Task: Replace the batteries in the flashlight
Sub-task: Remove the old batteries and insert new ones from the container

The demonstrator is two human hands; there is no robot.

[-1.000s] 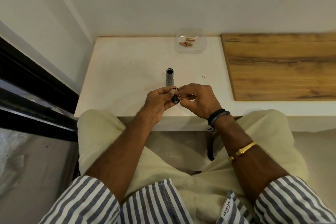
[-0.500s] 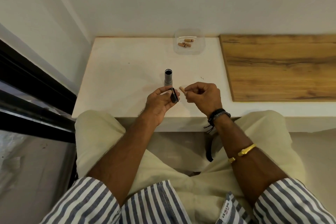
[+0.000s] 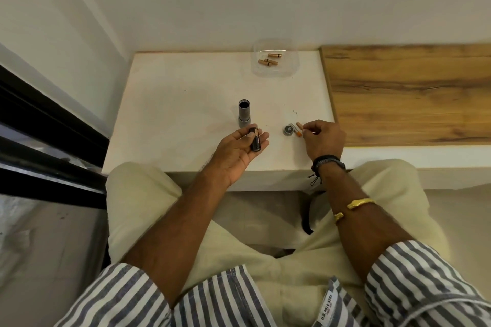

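1. Left hand [image 3: 239, 151] grip: the palm faces up and the thumb presses a black battery holder [image 3: 255, 139] against the fingers. I read this as a hold, above the near edge of the bench [image 3: 172, 103].
2. Right hand [image 3: 322, 138] grip: the fingers are curled, and the thumb and forefinger tips meet at the orange end of a loose battery [image 3: 298, 129]. I cannot tell whether they pinch it or only touch it.
3. This battery lies on the bench near the right edge, just beside a round grey cap [image 3: 287, 130].
4. I see the flashlight tube [image 3: 244, 113] standing upright with its open end up. It is near the middle of the bench, just behind the left hand.
5. A clear tub [image 3: 273, 73] sits at the far edge, toward the far right corner. It holds three copper-coloured batteries [image 3: 268, 60].
6. A wooden board [image 3: 398, 93] adjoins the right edge.
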